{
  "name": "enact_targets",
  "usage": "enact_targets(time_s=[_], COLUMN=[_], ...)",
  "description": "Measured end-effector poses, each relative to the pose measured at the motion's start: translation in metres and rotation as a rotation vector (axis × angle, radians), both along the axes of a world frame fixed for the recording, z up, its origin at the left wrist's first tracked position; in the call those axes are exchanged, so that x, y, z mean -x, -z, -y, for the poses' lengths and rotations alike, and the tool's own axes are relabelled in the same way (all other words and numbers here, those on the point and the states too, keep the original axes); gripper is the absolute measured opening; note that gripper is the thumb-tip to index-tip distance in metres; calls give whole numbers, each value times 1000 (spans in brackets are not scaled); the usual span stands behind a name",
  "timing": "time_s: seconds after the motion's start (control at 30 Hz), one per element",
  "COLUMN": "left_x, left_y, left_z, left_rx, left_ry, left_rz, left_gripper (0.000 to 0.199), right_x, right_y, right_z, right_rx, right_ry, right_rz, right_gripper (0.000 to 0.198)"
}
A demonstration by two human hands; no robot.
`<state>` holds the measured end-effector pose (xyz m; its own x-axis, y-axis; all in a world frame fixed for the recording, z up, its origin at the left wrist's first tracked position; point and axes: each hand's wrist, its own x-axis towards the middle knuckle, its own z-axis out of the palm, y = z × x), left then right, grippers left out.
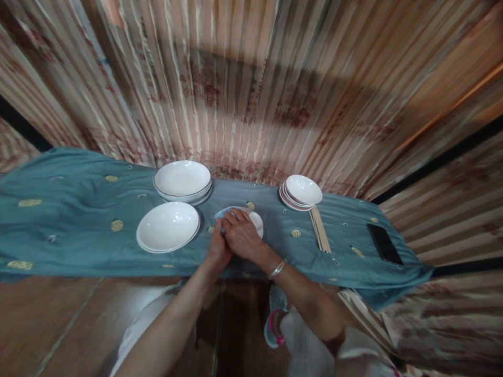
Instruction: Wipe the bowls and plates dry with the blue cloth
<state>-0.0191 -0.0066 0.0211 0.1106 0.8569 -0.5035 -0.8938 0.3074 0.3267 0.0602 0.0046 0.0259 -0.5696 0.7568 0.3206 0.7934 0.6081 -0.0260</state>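
- Converging over the worktop (86,241), the left forearm (176,324) and right forearm (314,303) angle inward from below, a silver bracelet (277,269) circling the right wrist.
- The right hand (241,233) lies palm down, its fingers bent and close together over a light-blue cloth (222,212). The left hand (219,246) touches it, thumb uppermost. Whether either hand's fingers are clamped on the cloth, I cannot tell.
- Below, a pink-trimmed shoe (269,332) stands on the brown floor (82,324).
- A rumpled teal cover with yellow motifs drapes the worktop. Shallow white bowls (168,225) sit left of the hands, stacked dark-rimmed plates (183,179) behind them. To the right are pale sticks (321,230), a black phone (384,243) and, farther back, stacked small bowls (303,189).
- Behind everything hangs a pleated beige-pink curtain (220,104) printed in reddish brown.
- Between the bowl stacks, near the front edge, rests a small white dish (258,222), mostly hidden by the right hand; only its right part shows. The cloth looks crumpled.
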Motion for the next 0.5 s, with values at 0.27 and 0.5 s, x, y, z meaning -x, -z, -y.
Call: enact_targets(time_s=[0.27,0.5], left_x=[-1,-3], left_y=[0,-1], left_z=[-1,1], left_rx=[-58,-38], left_ry=[47,91], left_rz=[20,-56], left_gripper=[46,50], right_x=[-9,-38], right_y=[-14,-7], right_z=[-45,-72], right_rx=[240,558], right_ry=[79,254], right_rz=[-3,-280], right_gripper=[28,28])
